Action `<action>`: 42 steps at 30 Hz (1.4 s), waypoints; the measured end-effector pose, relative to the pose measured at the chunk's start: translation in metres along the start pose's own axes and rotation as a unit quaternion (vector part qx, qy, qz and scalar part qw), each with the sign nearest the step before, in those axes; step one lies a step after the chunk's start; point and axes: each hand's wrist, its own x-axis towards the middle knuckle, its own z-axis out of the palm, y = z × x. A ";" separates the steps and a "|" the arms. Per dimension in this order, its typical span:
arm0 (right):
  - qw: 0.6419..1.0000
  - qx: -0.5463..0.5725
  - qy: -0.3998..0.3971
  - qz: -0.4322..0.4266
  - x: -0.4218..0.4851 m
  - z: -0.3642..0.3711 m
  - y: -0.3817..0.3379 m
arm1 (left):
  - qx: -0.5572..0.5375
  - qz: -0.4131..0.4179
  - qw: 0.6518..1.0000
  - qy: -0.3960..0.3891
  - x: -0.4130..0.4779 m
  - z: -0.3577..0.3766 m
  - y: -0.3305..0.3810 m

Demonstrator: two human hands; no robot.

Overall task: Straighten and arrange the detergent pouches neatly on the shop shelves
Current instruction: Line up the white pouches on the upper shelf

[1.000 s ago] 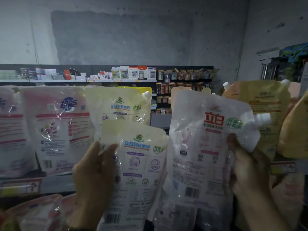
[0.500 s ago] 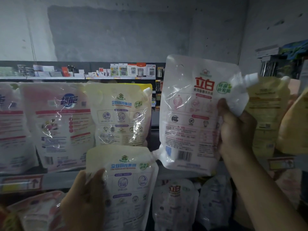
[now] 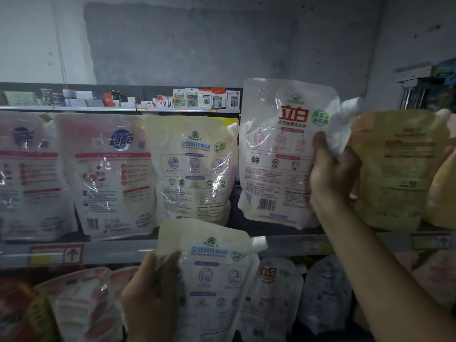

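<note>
While the white pouch with red characters (image 3: 278, 154) stands upright in front of me at the level of the upper row, I can read its glossy printed panel: icons in the middle, a barcode low down, and a crumpled spout corner at the upper right. It sits between the cream pouch on the shelf (image 3: 192, 169) and the yellow-orange pouch (image 3: 399, 169); I cannot tell whether its base touches the shelf rail (image 3: 111, 253). My right hand (image 3: 330, 174) grasps its right edge, thumb laid across the front and fingers wrapped behind, with the forearm rising from the lower right. Lower down, my left hand (image 3: 150, 297) clasps the left edge of a second cream pouch with blue lettering (image 3: 212, 272). The thumb lies on its face. This pouch is upright, its capped spout pointing right, and it overlaps the rail in front of the lower shelf's pouches. A pink pouch with a blue logo (image 3: 111, 174) stands further left.
</note>
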 end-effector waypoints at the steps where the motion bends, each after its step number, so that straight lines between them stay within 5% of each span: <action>1: 1.000 -0.014 -0.006 -0.005 0.000 0.002 0.003 | 0.047 -0.022 0.999 0.006 -0.010 -0.007 -0.001; 9: 0.993 -0.114 -0.004 -0.020 0.000 0.013 0.028 | 0.019 -0.062 0.998 -0.009 -0.014 0.003 -0.002; 29: 0.995 -0.088 -0.041 -0.039 -0.022 0.018 0.067 | 0.006 -0.021 0.998 -0.053 -0.024 0.007 -0.011; 42: 0.952 -0.230 -0.080 -0.186 -0.008 0.004 0.071 | -0.008 -0.035 0.999 -0.040 -0.026 0.017 -0.016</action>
